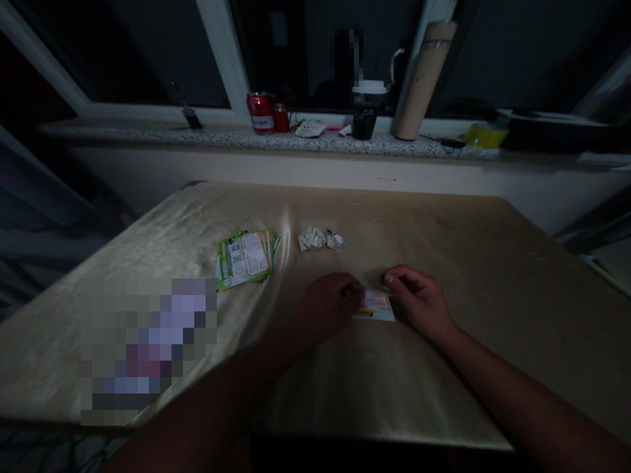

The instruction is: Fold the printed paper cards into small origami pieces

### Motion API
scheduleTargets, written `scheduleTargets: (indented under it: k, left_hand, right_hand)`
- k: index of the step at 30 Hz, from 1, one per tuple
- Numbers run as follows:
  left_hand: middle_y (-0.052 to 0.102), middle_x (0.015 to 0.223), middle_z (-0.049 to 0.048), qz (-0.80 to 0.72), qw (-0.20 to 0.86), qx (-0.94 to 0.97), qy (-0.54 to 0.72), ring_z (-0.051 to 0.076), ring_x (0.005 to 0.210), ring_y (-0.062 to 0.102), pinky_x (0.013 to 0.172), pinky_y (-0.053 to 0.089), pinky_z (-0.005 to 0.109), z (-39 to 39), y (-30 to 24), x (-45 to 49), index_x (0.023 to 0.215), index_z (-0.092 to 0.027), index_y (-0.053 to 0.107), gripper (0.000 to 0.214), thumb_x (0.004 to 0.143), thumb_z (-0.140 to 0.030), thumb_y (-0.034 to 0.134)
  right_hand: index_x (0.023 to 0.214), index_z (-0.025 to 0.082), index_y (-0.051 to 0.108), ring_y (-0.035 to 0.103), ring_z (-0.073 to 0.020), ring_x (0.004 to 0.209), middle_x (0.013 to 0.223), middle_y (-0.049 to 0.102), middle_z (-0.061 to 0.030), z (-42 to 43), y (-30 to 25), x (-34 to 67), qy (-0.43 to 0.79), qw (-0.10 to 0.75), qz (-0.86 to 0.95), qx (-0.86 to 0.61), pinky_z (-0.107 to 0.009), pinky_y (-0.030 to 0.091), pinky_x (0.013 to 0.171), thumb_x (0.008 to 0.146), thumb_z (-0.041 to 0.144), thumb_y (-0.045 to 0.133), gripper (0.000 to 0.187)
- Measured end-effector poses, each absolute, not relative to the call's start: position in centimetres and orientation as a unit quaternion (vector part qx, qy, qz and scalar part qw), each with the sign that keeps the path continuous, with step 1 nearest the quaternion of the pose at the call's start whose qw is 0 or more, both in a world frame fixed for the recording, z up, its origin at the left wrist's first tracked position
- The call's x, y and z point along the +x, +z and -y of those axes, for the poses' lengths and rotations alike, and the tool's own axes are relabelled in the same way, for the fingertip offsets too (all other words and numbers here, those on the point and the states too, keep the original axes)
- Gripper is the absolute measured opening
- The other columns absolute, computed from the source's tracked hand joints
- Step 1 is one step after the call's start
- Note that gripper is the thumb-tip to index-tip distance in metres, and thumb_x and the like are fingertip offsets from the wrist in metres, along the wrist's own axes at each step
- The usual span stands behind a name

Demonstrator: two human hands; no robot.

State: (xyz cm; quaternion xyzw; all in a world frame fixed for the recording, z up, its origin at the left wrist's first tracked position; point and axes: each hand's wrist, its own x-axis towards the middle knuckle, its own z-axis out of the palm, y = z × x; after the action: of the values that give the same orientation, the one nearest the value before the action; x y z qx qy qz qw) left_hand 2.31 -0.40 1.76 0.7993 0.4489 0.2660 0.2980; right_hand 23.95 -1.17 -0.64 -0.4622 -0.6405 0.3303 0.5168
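A small printed card (377,306) with red and yellow markings lies flat on the tan table (468,263). My left hand (329,305) is curled, its fingertips pinching the card's left edge. My right hand (417,297) is also curled and grips the card's right edge. Beyond my hands lie a few crumpled paper scraps (320,239). A stack of green and white cards (245,257) rests further left.
A blurred patch (148,348) covers something on the near left of the table. On the windowsill (148,135) behind stand a red can (261,112), a dark lidded cup (366,109), a cardboard tube (424,79) and a yellow item (486,136).
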Motion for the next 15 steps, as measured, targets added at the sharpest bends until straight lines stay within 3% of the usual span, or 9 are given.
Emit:
scheduleTargets:
  k: [4, 7, 12, 15]
  left_hand:
    - [0.068, 0.085, 0.0087, -0.477, 0.217, 0.826, 0.208, 0.024, 0.084, 0.06, 0.083, 0.047, 0.039, -0.1, 1.3, 2.2, 0.087, -0.015, 0.069, 0.019, 0.092, -0.028, 0.058]
    - [0.068, 0.087, 0.0086, -0.483, 0.179, 0.838, 0.18, 0.024, 0.086, 0.061, 0.085, 0.046, 0.038, -0.2, 1.0, 2.2, 0.085, -0.016, 0.069, 0.02, 0.093, -0.03, 0.057]
    - [0.068, 0.083, 0.0088, -0.492, 0.144, 0.846, 0.149, 0.024, 0.083, 0.062, 0.08, 0.044, 0.036, -0.3, 1.0, 2.0, 0.084, -0.015, 0.069, 0.022, 0.093, -0.032, 0.058]
    - [0.068, 0.08, 0.0073, -0.486, 0.141, 0.852, 0.137, 0.023, 0.078, 0.062, 0.075, 0.043, 0.034, -0.3, 1.0, 2.0, 0.083, -0.015, 0.069, 0.023, 0.093, -0.033, 0.059]
  right_hand:
    - [0.088, 0.022, 0.072, 0.066, -0.0186, 0.081, 0.085, 0.071, -0.0031, 1.1, 0.0, 24.6, 0.228, 0.549, 0.668, -0.448, -0.033, 0.05, 0.077, 0.095, 0.027, 0.065, 0.012]
    - [0.09, 0.022, 0.073, 0.067, -0.02, 0.081, 0.087, 0.072, -0.0041, 1.7, 0.6, 24.4, 0.182, 0.537, 0.717, -0.405, -0.034, 0.052, 0.076, 0.089, 0.022, 0.072, 0.002]
    - [0.114, 0.017, 0.069, 0.069, -0.0252, 0.095, 0.104, 0.075, -0.0111, 2.8, 1.1, 23.2, 0.047, 0.387, 0.88, -0.27, -0.042, 0.054, 0.085, 0.086, 0.027, 0.077, 0.03]
    - [0.115, 0.017, 0.069, 0.069, -0.0271, 0.101, 0.11, 0.075, -0.0111, 2.9, 0.9, 22.9, 0.021, 0.305, 0.914, -0.266, -0.044, 0.054, 0.089, 0.092, 0.03, 0.07, 0.027]
